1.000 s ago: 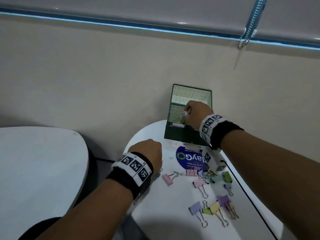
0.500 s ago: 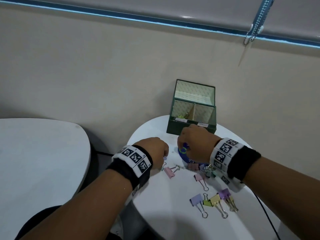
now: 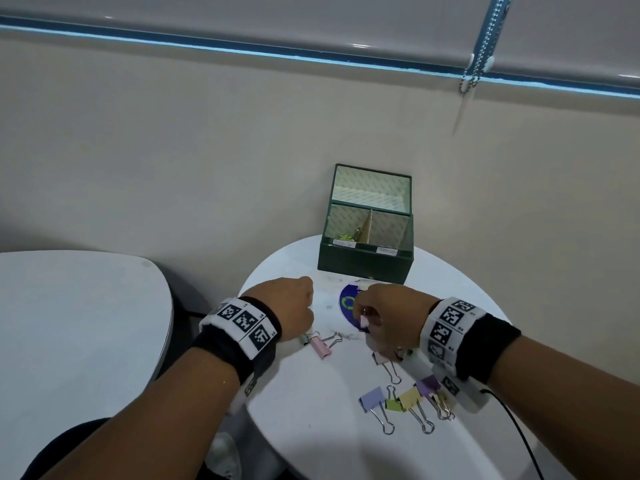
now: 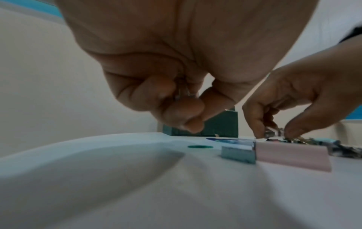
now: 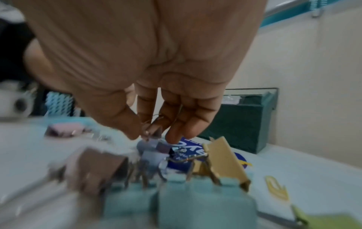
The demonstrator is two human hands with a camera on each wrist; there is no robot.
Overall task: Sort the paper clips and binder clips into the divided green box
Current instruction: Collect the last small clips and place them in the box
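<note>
**Fingers crowd a tangled heap**

Fingertips (image 5: 172, 136) of the right hand (image 3: 391, 317) pinch a small pink binder clip (image 3: 364, 321) at the heap's edge — neighbours' wire handles may snag and drag. The left hand (image 3: 287, 306), curled, pinches something wiry. The green box (image 3: 363, 265) waits at twelve o'clock.

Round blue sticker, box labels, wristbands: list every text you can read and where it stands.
Blue sticker: lettering partly hidden by the right hand, blurred; unreadable.
Two white labels on the green box: too small to read.
Wristbands: square code patterns, tiny digits illegible.
</note>
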